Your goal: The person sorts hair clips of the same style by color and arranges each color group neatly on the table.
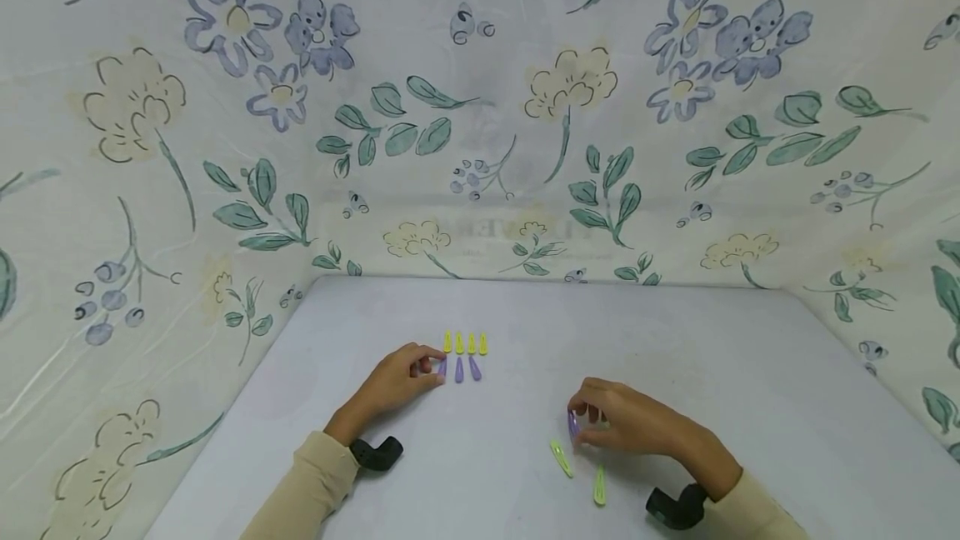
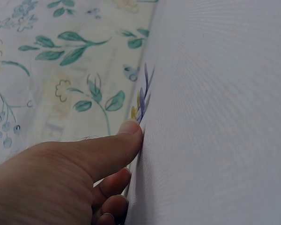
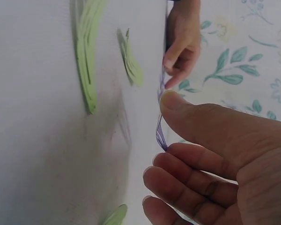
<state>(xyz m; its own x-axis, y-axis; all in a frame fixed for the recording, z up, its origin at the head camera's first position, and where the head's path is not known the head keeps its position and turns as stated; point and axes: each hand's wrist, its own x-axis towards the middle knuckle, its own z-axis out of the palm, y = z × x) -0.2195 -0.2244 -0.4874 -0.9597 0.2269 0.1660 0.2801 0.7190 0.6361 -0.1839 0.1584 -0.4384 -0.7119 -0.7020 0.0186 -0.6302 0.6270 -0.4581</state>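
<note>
My right hand [image 1: 626,419] pinches a purple snap hair clip [image 3: 161,133] by its ends between thumb and forefinger, held just off the white table. Two light green hair clips lie close by, one [image 1: 561,458] below the fingertips and another [image 1: 599,487] nearer the front. Farther left, my left hand [image 1: 397,377] has thumb and forefinger around the leftmost purple hair clip [image 1: 443,368] of a short row. Beside it in that row are a middle purple clip [image 1: 459,370] and a slightly slanted one [image 1: 475,368]. Directly behind runs a row of several yellow hair clips [image 1: 460,343].
A white table [image 1: 720,357] carries all the clips. Flower-printed sheeting [image 1: 510,132] rises behind it and along both sides. Each wrist wears a black camera, one on the left [image 1: 377,453] and one on the right [image 1: 677,507]. A further green clip [image 3: 115,215] shows low in the right wrist view.
</note>
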